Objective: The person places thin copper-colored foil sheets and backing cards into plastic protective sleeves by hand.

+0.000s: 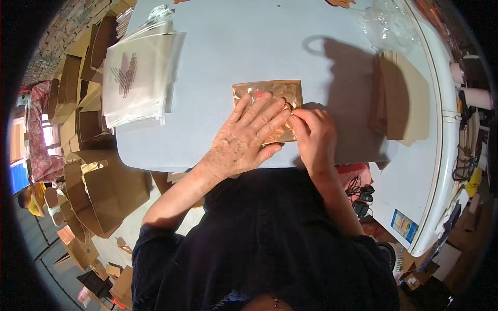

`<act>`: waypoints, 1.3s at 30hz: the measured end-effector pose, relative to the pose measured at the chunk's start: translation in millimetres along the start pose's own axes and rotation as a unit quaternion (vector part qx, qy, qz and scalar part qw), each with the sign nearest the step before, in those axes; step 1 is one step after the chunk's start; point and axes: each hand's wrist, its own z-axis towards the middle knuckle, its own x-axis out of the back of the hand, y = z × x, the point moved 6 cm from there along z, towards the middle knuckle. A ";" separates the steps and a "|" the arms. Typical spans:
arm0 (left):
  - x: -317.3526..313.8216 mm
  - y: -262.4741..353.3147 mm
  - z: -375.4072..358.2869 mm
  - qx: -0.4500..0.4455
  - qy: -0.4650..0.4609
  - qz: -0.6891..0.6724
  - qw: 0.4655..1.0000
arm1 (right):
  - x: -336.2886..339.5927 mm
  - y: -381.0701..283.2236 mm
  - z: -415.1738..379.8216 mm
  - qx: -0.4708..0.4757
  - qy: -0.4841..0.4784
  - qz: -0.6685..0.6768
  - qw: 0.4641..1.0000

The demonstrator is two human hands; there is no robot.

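A square gold-brown packet (244,89) with a shiny, film-like surface and a small red mark lies on the pale table in front of me. My left hand (244,129) rests flat across it, fingers stretched out and the thumb along its lower edge. At the packet's right edge, my right hand (316,135) has thumb and forefinger pinched together on the shiny edge. Much of the packet's middle is hidden under the left fingers.
On the table's left lies a stack of clear plastic bags (140,78). Brown cardboard sheets (407,98) are stacked at the right, below crumpled clear plastic (389,28). Open cardboard boxes (111,192) stand left of the table. A person in yellow (36,199) is at the far left.
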 end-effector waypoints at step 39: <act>3.0 -12.1 18.1 -0.093 0.059 -0.016 0.994 | -16.4 -11.1 20.7 0.050 -0.121 -0.238 0.962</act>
